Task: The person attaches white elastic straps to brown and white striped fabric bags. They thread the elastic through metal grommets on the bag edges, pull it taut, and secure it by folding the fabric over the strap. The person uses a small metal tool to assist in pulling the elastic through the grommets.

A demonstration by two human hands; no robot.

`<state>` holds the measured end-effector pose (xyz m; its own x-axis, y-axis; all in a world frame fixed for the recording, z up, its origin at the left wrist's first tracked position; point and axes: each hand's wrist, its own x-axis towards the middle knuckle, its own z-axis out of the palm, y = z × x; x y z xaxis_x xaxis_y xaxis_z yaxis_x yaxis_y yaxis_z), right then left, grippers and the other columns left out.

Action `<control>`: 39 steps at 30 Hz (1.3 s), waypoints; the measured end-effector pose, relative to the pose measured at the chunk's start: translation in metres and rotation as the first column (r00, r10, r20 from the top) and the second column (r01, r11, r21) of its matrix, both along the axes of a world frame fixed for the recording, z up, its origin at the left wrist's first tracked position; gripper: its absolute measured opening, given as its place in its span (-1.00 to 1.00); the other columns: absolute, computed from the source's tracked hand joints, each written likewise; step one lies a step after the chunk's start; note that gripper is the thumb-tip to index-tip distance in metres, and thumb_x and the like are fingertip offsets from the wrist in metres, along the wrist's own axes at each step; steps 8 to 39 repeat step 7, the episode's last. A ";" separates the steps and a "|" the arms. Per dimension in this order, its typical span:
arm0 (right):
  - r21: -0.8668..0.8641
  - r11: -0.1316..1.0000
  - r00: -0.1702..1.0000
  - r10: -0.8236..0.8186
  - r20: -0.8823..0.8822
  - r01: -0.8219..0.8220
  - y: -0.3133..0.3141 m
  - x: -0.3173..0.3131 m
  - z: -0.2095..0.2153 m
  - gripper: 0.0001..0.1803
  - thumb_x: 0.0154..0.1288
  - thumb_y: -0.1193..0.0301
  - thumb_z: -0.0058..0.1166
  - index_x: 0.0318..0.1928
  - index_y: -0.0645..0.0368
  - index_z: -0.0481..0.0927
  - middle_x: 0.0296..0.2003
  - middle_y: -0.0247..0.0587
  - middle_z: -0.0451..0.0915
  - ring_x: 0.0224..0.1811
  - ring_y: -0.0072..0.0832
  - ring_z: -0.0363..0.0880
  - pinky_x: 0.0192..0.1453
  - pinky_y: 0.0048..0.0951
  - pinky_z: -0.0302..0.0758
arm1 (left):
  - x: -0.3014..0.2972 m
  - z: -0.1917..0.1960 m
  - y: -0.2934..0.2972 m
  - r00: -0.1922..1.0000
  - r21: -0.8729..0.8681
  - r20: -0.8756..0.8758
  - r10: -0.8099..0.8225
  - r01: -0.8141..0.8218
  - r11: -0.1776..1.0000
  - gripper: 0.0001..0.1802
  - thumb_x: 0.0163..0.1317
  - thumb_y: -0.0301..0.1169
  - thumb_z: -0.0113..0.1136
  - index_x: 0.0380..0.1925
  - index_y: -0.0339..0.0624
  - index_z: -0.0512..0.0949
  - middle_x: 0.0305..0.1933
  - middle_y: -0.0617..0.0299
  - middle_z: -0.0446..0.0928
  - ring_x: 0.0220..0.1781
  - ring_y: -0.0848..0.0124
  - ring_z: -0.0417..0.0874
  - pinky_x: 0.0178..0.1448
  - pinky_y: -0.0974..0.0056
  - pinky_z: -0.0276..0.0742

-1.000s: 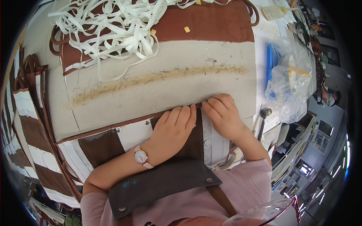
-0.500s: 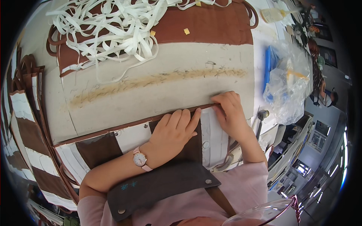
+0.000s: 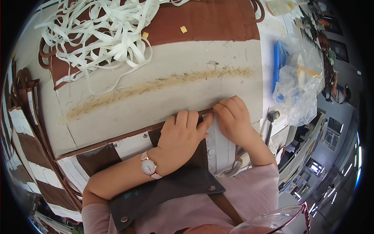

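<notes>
Against my front lies a leather panel [image 3: 100,159] with dark brown and white sections, metal studs and a narrow brown edge strip. My left hand [image 3: 181,130], with a pink-strapped watch [image 3: 148,167] on its wrist, rests on the panel at that strip. Its forefinger stretches toward my other hand, and the remaining fingers bend over the edge. Just to the right, my right hand [image 3: 233,120] is closed, pinching the brown strip between thumb and fingers. The exact fold under those fingertips is hidden.
A tangle of white tape [image 3: 105,33] lies on a brown leather piece [image 3: 206,23] at the far side. Similar striped panels [image 3: 29,146] hang at the left edge. To the right are a clear plastic bag [image 3: 300,89] and a hammer [image 3: 272,117]. Glue stains streak the worktable [image 3: 163,93].
My right hand has shifted slightly left, nearer my left hand, and closed more tightly on the edge strip. The view has turned a little, so the far things sit further left.
</notes>
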<state>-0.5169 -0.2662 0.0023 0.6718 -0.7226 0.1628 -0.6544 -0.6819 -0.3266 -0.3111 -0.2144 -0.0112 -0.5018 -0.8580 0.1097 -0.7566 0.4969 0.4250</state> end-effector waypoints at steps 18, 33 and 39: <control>0.036 0.998 0.999 0.041 0.006 -0.042 0.008 -0.014 -0.003 -0.57 -0.14 0.61 0.20 -0.12 0.32 0.60 -0.20 -0.11 0.54 -0.25 -0.18 0.56 -0.17 -0.24 0.58 | 0.006 0.000 -0.001 0.999 0.012 -0.026 -0.032 0.032 0.999 -0.31 0.10 0.00 0.37 0.27 0.16 0.52 -0.21 0.32 0.38 -0.09 0.37 0.40 -0.21 0.29 0.38; 0.036 0.998 0.999 0.041 0.006 -0.042 0.008 -0.014 -0.003 -0.57 -0.14 0.61 0.20 -0.12 0.32 0.60 -0.20 -0.11 0.54 -0.25 -0.18 0.56 -0.17 -0.24 0.58 | 0.006 0.000 -0.001 0.999 0.012 -0.026 -0.032 0.032 0.999 -0.31 0.10 0.00 0.37 0.27 0.16 0.52 -0.21 0.32 0.38 -0.09 0.37 0.40 -0.21 0.29 0.38; 0.036 0.998 0.999 0.041 0.006 -0.042 0.008 -0.014 -0.003 -0.57 -0.14 0.61 0.20 -0.12 0.32 0.60 -0.20 -0.11 0.54 -0.25 -0.18 0.56 -0.17 -0.24 0.58 | 0.006 0.000 -0.001 0.999 0.012 -0.026 -0.032 0.032 0.999 -0.31 0.10 0.00 0.37 0.27 0.16 0.52 -0.21 0.32 0.38 -0.09 0.37 0.40 -0.21 0.29 0.38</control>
